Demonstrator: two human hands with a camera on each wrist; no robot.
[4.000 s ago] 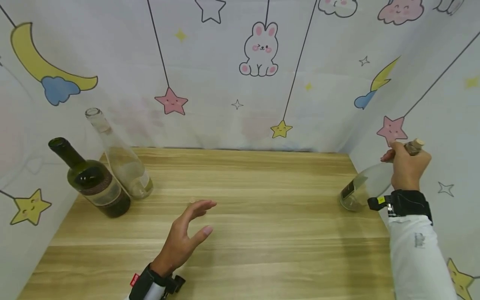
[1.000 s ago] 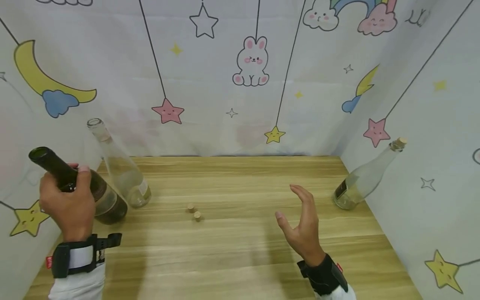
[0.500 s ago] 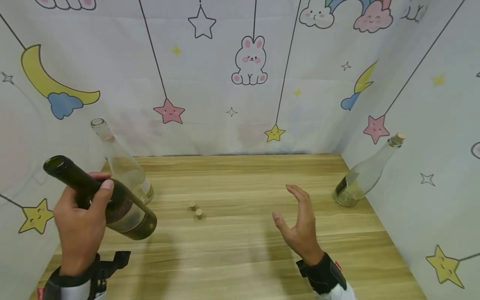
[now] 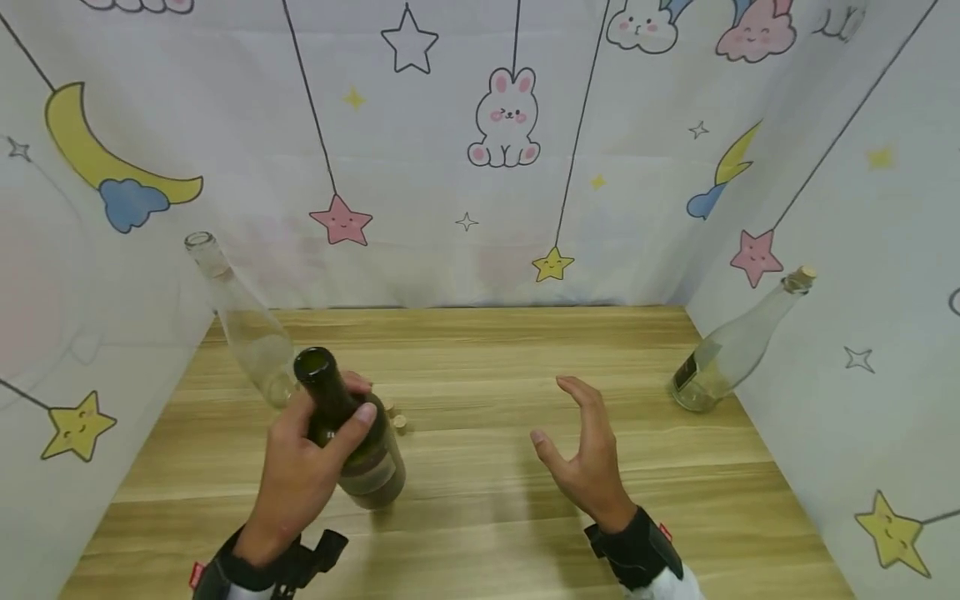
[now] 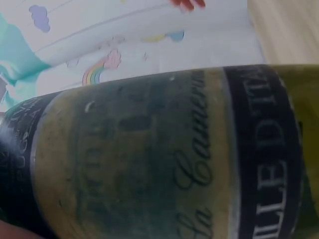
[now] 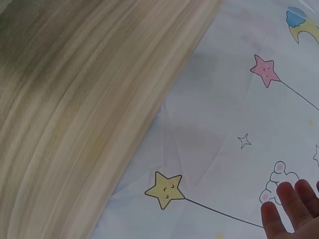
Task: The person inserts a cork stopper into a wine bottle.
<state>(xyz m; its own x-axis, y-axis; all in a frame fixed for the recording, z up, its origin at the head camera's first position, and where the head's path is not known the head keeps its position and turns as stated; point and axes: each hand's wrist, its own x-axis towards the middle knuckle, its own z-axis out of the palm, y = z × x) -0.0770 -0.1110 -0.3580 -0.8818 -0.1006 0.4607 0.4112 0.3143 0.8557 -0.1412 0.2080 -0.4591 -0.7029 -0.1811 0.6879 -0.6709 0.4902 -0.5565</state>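
My left hand (image 4: pixel 303 462) grips a dark green wine bottle (image 4: pixel 375 475) around its neck and shoulder, left of the middle of the table. The bottle's mouth has no cork in it. In the left wrist view the bottle's printed label (image 5: pixel 149 149) fills most of the picture. Two small corks (image 4: pixel 400 423) lie just beyond the bottle, one partly hidden by it. To the right, my right hand (image 4: pixel 588 458) is held over the table with fingers loosely bent and nothing in them. The right wrist view shows only its fingertips (image 6: pixel 294 204) at the lower corner.
A clear glass bottle (image 4: pixel 255 333) without a cork stands at the back left, partly covered by the green bottle. Another clear bottle (image 4: pixel 727 354), corked, stands at the right edge. Printed cloth walls (image 4: pixel 420 167) enclose the wooden table (image 4: pixel 487 358) at the back and sides.
My left hand has taken the green bottle from the left side and carried it rightward toward the corks. My right hand has let go of the corked bottle and come back toward the middle.
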